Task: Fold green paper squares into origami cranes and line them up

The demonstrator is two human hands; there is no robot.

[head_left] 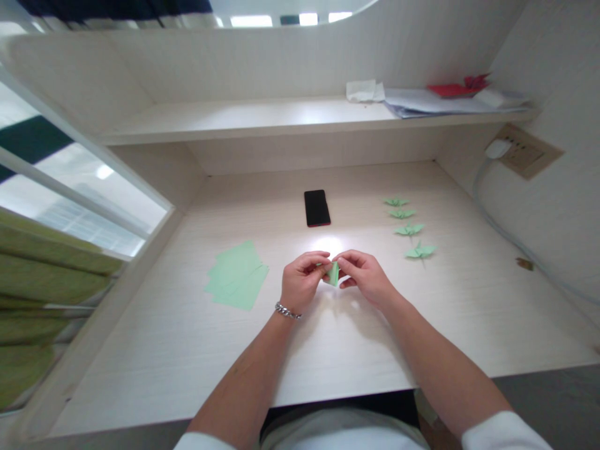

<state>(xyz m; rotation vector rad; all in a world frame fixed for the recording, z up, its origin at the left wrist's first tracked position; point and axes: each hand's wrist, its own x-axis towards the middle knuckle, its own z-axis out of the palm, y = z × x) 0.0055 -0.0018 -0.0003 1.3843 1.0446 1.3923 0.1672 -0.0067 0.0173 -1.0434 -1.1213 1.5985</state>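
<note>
Between my two hands is a small folded piece of green paper (333,275), held just above the desk near its middle. My left hand (302,280), with a chain bracelet (287,310) at the wrist, pinches the paper's left side. The fingertips of my right hand (364,274) grip its upper right edge. My fingers hide part of the folds. A fanned stack of green paper sheets (238,275) lies left of my hands. On the right, several folded green paper cranes (420,251) form a column running away from me.
A black phone (317,208) lies beyond my hands. Papers (422,103) and a red folded paper piece (476,82) sit on the raised shelf (225,119). A white cable (497,228) runs from the wall socket (529,152) down the right side. A green curtain (42,269) hangs at left.
</note>
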